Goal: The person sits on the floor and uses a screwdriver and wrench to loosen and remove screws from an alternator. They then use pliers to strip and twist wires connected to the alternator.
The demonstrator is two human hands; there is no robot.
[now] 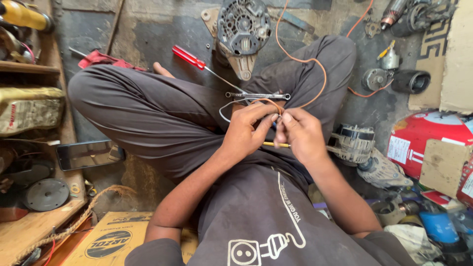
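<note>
I sit cross-legged on the floor. My left hand (249, 129) and my right hand (300, 134) meet over my lap, fingertips pinched together on the end of an orange wire (322, 79) that loops away across my right knee. A thin white wire (227, 106) curls out beside my left fingers. A yellow rod-like tool (270, 144) pokes out between both hands. Just beyond my fingers a metal spanner (258, 95) lies on my leg.
An alternator (242, 29) and a red-handled screwdriver (189, 57) lie on the floor ahead. Another alternator (355, 144) sits by my right knee, with motor parts (394, 76) and a red canister (423, 138) to the right. A phone (88, 153) and oil jug (29, 109) are left.
</note>
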